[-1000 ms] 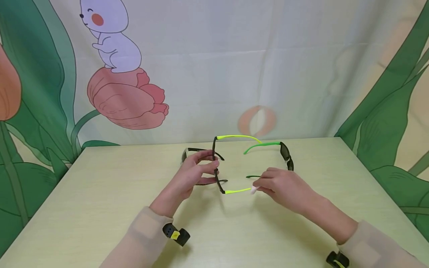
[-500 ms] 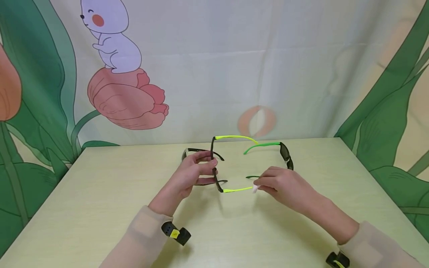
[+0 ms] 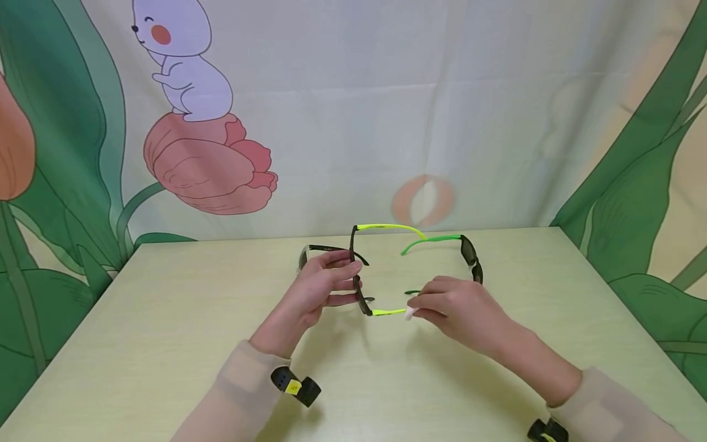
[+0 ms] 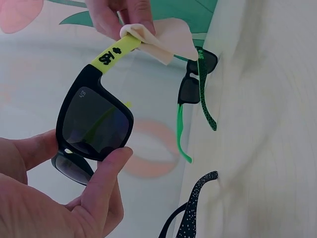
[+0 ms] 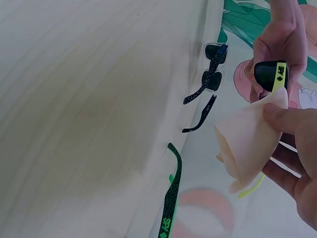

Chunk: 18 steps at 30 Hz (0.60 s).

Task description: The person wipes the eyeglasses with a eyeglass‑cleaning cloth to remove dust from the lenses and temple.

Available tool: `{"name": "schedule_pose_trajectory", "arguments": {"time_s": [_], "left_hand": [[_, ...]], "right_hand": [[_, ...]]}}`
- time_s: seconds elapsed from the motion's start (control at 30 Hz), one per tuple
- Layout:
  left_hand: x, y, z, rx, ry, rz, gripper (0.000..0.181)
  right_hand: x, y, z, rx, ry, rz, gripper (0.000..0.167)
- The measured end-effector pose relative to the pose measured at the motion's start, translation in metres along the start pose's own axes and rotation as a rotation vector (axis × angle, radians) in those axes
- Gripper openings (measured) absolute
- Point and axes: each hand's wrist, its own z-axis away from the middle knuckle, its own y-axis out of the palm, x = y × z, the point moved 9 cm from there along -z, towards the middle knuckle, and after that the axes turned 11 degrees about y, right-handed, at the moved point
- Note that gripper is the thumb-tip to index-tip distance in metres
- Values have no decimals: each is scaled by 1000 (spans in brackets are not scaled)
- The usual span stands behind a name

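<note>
Black-framed sunglasses [image 4: 96, 121] with yellow temples are held up above the table. My left hand [image 3: 326, 282] grips them around the bridge, the thumb beside one dark lens in the left wrist view. My right hand [image 3: 458, 307] pinches a pale cream cloth [image 5: 252, 136] folded around the lower yellow temple [image 4: 116, 54]. The cloth hides the rear part of that temple. In the head view, the other yellow temple [image 3: 389, 227] reaches out uncovered at the far side.
Sunglasses with green temples [image 3: 469, 250] stand on the pale wooden table [image 3: 182, 344] at the right, partly behind my right hand. Clear-framed sunglasses with dark speckled temples [image 5: 212, 80] stand behind my left hand. A printed curtain [image 3: 331, 123] hangs along the table's back edge.
My right hand and the cloth have slid left along the lower yellow temple, closer to the hinge. My left hand and the sunglasses have shifted only slightly.
</note>
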Motion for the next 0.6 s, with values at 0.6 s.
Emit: {"name": "schedule_pose_trajectory", "arguments": {"time_s": [0.6], "left_hand": [[5, 12, -1, -60, 22, -17, 49]], "right_hand": [[20, 16, -14, 10, 19, 28, 16]]}}
